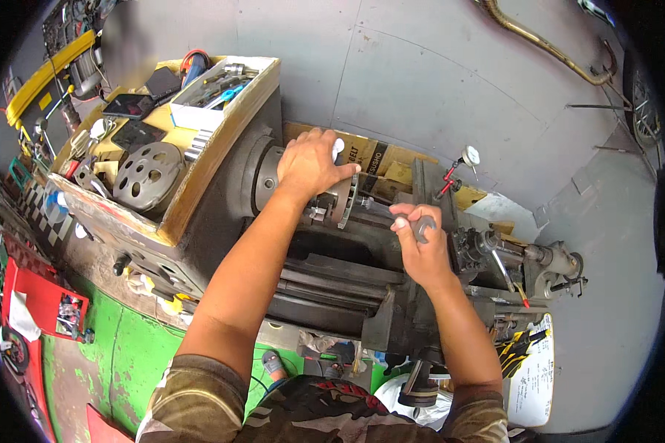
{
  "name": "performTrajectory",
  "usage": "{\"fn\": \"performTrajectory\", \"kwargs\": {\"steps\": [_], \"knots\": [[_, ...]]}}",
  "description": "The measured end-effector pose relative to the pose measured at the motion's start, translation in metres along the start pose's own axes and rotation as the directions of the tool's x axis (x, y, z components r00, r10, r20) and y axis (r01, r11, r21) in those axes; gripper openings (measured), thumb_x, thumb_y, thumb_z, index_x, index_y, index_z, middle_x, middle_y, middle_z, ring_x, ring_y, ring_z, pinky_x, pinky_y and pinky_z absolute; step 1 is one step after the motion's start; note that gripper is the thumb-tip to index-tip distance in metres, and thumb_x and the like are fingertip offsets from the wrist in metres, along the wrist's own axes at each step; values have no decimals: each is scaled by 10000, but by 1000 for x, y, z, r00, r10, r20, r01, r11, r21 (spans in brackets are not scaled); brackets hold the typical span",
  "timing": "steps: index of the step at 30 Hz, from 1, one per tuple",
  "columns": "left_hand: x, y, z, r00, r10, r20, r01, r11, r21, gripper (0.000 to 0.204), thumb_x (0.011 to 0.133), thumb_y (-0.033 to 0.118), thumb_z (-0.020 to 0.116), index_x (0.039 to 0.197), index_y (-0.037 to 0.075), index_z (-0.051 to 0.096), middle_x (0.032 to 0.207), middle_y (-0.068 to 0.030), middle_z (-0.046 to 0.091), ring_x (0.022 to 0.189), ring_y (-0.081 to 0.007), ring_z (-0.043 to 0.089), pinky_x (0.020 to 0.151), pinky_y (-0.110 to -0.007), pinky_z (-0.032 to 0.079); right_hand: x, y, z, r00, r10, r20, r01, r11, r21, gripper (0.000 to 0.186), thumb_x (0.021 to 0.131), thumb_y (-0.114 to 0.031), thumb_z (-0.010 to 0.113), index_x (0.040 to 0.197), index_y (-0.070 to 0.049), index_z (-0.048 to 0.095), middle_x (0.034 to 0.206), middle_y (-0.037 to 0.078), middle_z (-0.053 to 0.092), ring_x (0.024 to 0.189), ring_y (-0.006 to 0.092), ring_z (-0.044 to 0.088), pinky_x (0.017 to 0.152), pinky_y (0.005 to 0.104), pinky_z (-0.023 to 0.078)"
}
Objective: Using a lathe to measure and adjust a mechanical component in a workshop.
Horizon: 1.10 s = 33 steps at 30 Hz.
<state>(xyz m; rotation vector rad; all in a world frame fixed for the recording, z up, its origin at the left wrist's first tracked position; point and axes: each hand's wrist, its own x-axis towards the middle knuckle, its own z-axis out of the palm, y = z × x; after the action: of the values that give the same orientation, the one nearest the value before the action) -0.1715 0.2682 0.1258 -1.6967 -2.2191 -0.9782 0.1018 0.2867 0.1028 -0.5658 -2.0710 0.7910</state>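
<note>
I look down on a dark metal lathe. My left hand lies over the top of the round chuck, fingers curled around it, with a small white object at the fingertips. My right hand is just right of the chuck, closed on a grey cylindrical handle beside the tool post. A disc-shaped workpiece sits in the chuck, partly hidden under my left hand.
A wooden tray on the headstock holds a perforated metal disc, a phone, tools and a white box. The tailstock stands at right, a dial gauge behind. Green floor and a red tool tray lie lower left.
</note>
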Motion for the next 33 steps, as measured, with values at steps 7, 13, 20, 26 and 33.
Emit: {"fn": "performTrajectory", "kwargs": {"steps": [7, 13, 20, 26, 33], "knots": [[0, 0, 1, 1000, 8, -4, -8, 1000, 7, 653, 757, 569, 849, 1129, 53, 698, 1164, -158, 681, 1154, -377, 647, 992, -492, 508, -9, -2, 12, 979, -165, 123, 180, 976, -121, 317, 1019, -81, 665, 1162, -90, 382, 1215, 202, 702, 1040, 419, 718, 856, 466, 578], [1, 0, 1, 1000, -9, 14, 9, 1000, 20, 657, 758, 578, 847, 1139, 64, 701, 1164, -153, 681, 1157, -371, 645, 1000, -485, 505, -11, 9, 20, 966, -231, 118, 245, 961, -130, 337, 992, -41, 687, 1158, -88, 398, 1227, 208, 689, 1042, 411, 718, 855, 447, 585], [0, 0, 3, 1000, 4, 8, -4, 1000, 22, 665, 763, 580, 844, 1155, 65, 696, 1162, -153, 682, 1168, -367, 641, 999, -485, 506, -15, 15, 20, 953, -292, 83, 299, 948, -105, 355, 969, -12, 707, 1146, -85, 408, 1238, 205, 683, 1028, 390, 722, 847, 435, 589], [0, -1, 5, 1000, 22, -17, -22, 1000, 21, 664, 757, 582, 850, 1134, 59, 689, 1143, -150, 683, 1149, -364, 643, 991, -485, 503, -16, 13, 21, 930, -348, 118, 360, 926, -111, 352, 968, -22, 709, 1151, -85, 415, 1244, 193, 679, 1017, 385, 721, 843, 425, 593], [0, 1, 3, 999, 29, -15, -28, 999, 32, 666, 759, 582, 850, 1116, 46, 682, 1109, -153, 678, 1124, -368, 644, 979, -485, 500, 8, -5, 16, 977, -201, 71, 207, 975, -85, 297, 986, -70, 703, 1142, -72, 451, 1155, 168, 707, 988, 394, 729, 853, 474, 584]]}}
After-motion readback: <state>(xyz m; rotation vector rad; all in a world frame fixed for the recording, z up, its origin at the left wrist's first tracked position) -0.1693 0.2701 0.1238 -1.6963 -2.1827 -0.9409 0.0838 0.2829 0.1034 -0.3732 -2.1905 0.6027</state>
